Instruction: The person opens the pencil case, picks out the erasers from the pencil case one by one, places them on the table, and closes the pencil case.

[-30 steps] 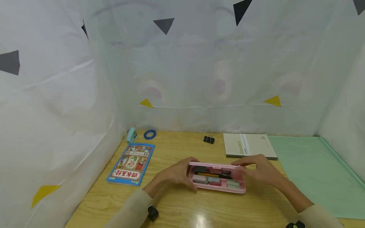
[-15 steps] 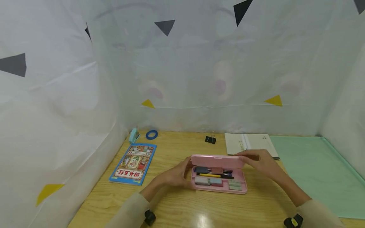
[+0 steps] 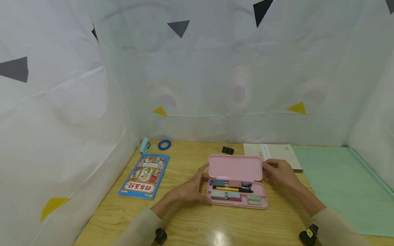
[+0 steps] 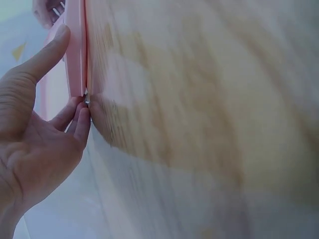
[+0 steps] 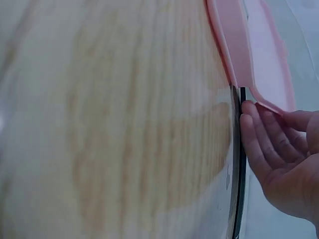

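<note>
A pink pencil case (image 3: 235, 184) sits near the middle of the desk (image 3: 191, 218), toward its front edge, its lid (image 3: 235, 167) standing upright; pens and erasers lie in the tray; the left hand (image 3: 192, 187) rests against the case's left end, fingers nearly straight, thumb along the lid's edge, gripping nothing; the right hand (image 3: 278, 172) holds the lid's right edge with lightly curled fingers; a blue book (image 3: 143, 176) lies toward the left edge; a binder clip (image 3: 227, 149) and a notebook (image 3: 274, 153) lie toward the back edge.
</note>
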`<state>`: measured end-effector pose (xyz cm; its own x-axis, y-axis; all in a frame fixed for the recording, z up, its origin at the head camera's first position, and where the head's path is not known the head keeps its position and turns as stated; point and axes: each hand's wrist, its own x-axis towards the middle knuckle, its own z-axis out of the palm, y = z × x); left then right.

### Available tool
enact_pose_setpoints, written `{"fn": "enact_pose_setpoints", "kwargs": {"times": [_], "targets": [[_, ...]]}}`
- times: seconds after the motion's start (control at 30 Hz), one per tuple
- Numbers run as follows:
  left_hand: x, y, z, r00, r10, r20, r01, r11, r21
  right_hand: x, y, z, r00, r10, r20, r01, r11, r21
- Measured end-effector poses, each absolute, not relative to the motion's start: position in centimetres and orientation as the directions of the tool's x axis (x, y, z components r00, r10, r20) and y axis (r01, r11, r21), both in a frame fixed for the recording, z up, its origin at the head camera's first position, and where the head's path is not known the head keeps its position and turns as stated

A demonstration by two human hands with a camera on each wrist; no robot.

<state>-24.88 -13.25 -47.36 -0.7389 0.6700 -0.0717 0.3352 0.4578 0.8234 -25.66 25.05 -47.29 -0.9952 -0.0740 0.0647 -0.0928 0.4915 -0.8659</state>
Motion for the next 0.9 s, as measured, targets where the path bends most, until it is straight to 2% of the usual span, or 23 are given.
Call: {"fn": "enact_pose_setpoints", "kwargs": {"times": [0.2, 0.53, 0.77, 0.9], "targets": [[-24.9, -13.4, -47.3, -0.749, 0.653, -0.110, 0.334, 0.516, 0.789, -25.6, 24.6, -47.2, -0.997, -0.082, -0.010, -0.032, 0.493, -0.870], [-25.8, -13.6, -47.5, -0.730, 0.665, -0.158, 0.327, 0.543, 0.774, -24.5, 24.9, -46.3, -0.996, -0.025, 0.081, -0.084, 0.465, -0.882], [-26.1, -13.5, -47.6, -0.725, 0.674, -0.142, 0.321, 0.514, 0.795, -23.2, 23.6, -45.3, -0.977, -0.215, -0.003, -0.071, 0.334, -0.940], [-26.1, -13.4, -47.6, -0.722, 0.677, -0.143, 0.318, 0.508, 0.801, -22.8, 22.4, -45.8, -0.955, -0.294, -0.039, -0.059, 0.316, -0.947]]}}
